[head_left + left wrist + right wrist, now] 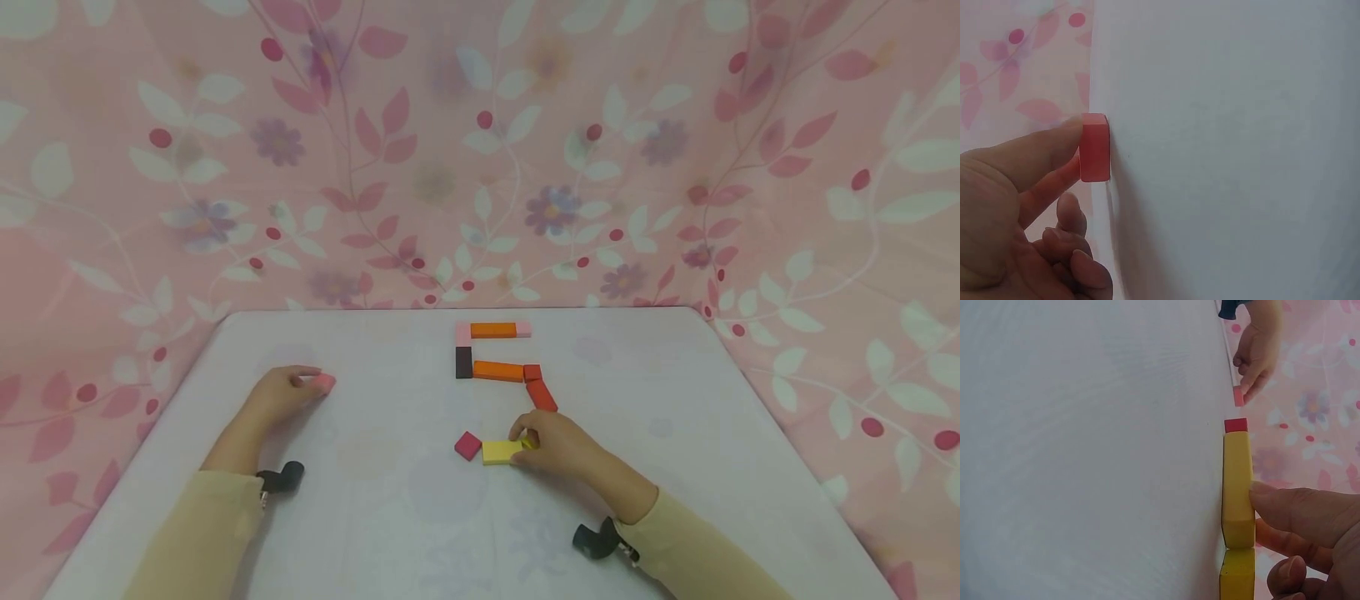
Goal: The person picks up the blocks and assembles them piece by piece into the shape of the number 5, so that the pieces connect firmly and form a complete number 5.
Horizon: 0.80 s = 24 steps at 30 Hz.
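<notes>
Between thumb and fingertip, my left hand (282,395) pinches a small pinkish-red block (1095,150) over the left part of the table. My right hand (561,443) grips the right end of a long yellow block (500,452) between thumb and finger. A second yellow block (1237,575) sits end to end with it, mostly hidden by the hand in the head view. Just left of the long yellow block lies a dark pink block (467,446), turned at an angle. A red block (542,396) slants down toward my right hand, below a small red block (532,372).
Farther back, two orange blocks (492,331) lie crosswise, one above the other. A black block (463,362) and a pale pink block (462,333) form the left side, and another pale pink block (523,329) ends the top row. Flowered cloth (480,167) rises behind the white table (390,533).
</notes>
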### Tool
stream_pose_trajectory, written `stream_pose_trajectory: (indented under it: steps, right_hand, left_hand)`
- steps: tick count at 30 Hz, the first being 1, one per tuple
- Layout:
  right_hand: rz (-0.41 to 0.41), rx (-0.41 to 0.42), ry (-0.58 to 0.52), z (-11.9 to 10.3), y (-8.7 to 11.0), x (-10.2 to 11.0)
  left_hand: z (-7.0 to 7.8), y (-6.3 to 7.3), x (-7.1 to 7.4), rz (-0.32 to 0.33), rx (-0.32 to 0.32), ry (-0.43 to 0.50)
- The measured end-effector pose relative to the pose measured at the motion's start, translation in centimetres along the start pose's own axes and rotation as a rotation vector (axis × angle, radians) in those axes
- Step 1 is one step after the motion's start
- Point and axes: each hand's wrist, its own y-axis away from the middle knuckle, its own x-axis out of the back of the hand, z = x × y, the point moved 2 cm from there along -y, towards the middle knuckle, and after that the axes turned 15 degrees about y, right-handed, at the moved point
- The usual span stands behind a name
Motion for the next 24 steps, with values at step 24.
stream_pose_trajectory:
  steps: [24]
  right_hand:
    - [-0.009,-0.014,0.002,0.1,0.0,0.0]
  left_hand:
    - [0.7,-0.5,-1.2,-0.071,0.001,-0.049]
